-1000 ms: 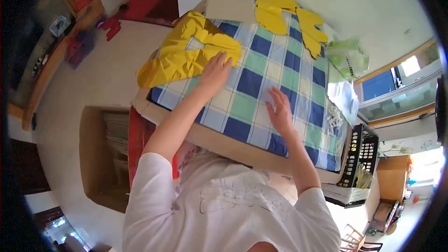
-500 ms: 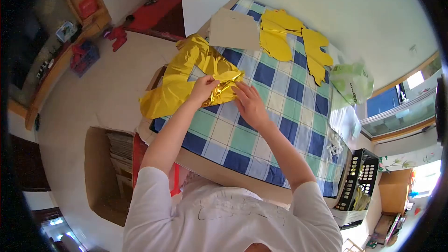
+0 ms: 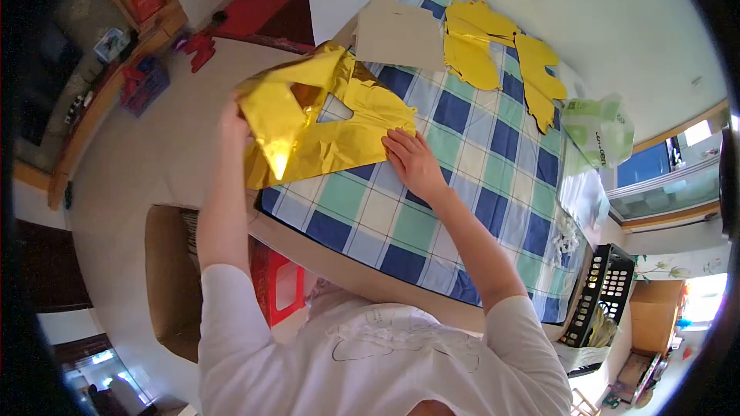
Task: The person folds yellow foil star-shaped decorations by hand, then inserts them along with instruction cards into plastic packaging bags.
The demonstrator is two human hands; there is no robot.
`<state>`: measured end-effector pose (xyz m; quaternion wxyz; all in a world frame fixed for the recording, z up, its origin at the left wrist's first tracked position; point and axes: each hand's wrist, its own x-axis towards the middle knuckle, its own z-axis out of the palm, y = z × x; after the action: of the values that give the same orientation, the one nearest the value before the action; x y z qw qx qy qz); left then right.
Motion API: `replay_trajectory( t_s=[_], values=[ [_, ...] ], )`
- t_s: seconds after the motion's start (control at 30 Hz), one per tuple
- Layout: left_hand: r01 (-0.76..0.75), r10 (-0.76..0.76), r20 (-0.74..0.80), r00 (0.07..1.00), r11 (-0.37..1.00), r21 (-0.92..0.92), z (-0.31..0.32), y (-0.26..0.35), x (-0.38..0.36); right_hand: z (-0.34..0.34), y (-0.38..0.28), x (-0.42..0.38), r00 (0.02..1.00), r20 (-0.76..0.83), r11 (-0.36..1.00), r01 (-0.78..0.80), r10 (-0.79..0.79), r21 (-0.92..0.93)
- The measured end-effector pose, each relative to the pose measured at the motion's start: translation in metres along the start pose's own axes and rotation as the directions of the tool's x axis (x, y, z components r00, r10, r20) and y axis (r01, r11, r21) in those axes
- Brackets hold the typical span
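A shiny gold foil sheet [image 3: 347, 142] with cut-out gaps lies over the near left part of the checked bedcover. My left hand [image 3: 236, 117] is closed on its left end and holds it up, folding a flap inward; the fingertips are partly hidden by foil. On the sheet's right edge rests my right hand [image 3: 415, 162], fingers laid flat on the foil and bedcover. Beyond the foil sits a grey-beige board [image 3: 399, 35]. Farther right are yellow cut-out shapes, one [image 3: 472, 50] beside another [image 3: 538, 73].
The blue, green and white checked bedcover [image 3: 378, 212] spreads beneath everything. A green-white plastic bag [image 3: 600, 131] is at its right side, near a black crate [image 3: 601, 293]. An open cardboard box [image 3: 171, 285] and a red stool [image 3: 281, 289] stand at the near left.
My left hand has moved from the sheet's middle out to its left end and lifted it. The crumpled part near my right hand is now spread flatter.
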<state>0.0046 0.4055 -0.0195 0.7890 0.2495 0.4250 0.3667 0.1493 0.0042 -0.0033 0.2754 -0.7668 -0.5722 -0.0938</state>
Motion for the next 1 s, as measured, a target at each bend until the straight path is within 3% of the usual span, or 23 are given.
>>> replay_trajectory(
  t_s=[0.13,0.3,0.47,0.6,0.7,0.8,0.93,1.0],
  values=[
    [-0.283,0.273,-0.148,0.951,0.957,-0.055,-0.006,0.083,0.027,0.002,0.003,-0.002,1.0,0.014,1.0,-0.008,0.008,-0.002],
    [-0.543,0.543,-0.192,0.817,0.838,0.062,0.011,0.162,0.025,-0.003,-0.002,0.0,1.0,0.007,1.0,-0.026,0.026,-0.004],
    [-0.699,0.742,-0.238,0.627,0.671,0.247,0.022,0.202,0.009,-0.001,0.0,-0.002,0.999,0.019,0.999,-0.03,0.03,-0.015],
    [-0.774,0.856,-0.181,0.484,0.515,0.368,0.038,0.228,-0.02,-0.002,-0.001,-0.001,0.999,0.022,0.999,-0.042,0.042,-0.01],
    [-0.823,0.908,-0.022,0.419,0.39,0.412,0.061,0.231,-0.057,0.0,-0.001,-0.001,0.999,0.031,0.999,-0.035,0.036,-0.017],
    [-0.864,0.884,0.234,0.404,0.284,0.417,0.099,0.197,-0.106,0.001,0.001,-0.003,0.998,0.053,0.999,-0.039,0.041,-0.034],
    [-0.876,0.627,0.64,0.444,0.154,0.457,0.15,0.082,-0.152,-0.011,-0.013,-0.009,0.998,0.033,0.998,-0.056,0.057,-0.024],
    [-0.943,0.535,0.808,0.246,-0.062,0.328,0.168,-0.008,-0.135,-0.024,-0.032,-0.018,0.999,-0.004,0.999,-0.04,0.04,0.022]
  ],
)
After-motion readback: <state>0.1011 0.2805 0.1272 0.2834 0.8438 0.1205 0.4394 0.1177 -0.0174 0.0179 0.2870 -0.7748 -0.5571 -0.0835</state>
